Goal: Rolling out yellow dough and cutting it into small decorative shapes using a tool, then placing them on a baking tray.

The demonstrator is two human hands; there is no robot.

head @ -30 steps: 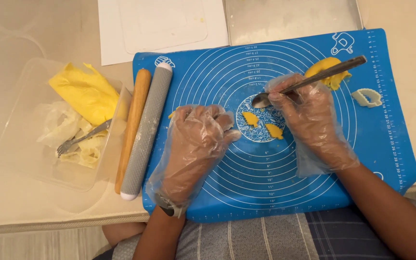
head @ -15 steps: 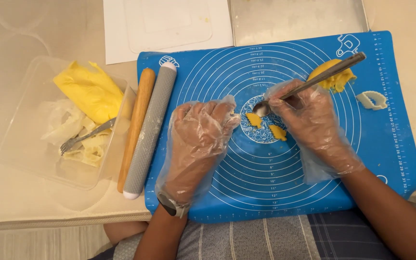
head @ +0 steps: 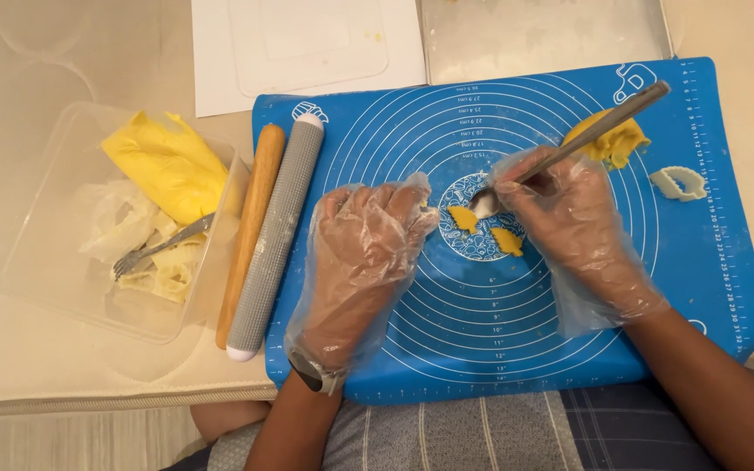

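Gloved right hand (head: 582,231) holds spoon (head: 560,153) over dough pieces (head: 462,217).

L hand (head: 368,253) slid right, nearer dough pieces (head: 462,217).

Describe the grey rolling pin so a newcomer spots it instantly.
Start at the blue silicone mat and go to its left edge. Two long rollers lie side by side there, just left of the gloved left hand. The grey rolling pin is the inner one, textured with white end caps, unlike the smooth wooden rolling pin.
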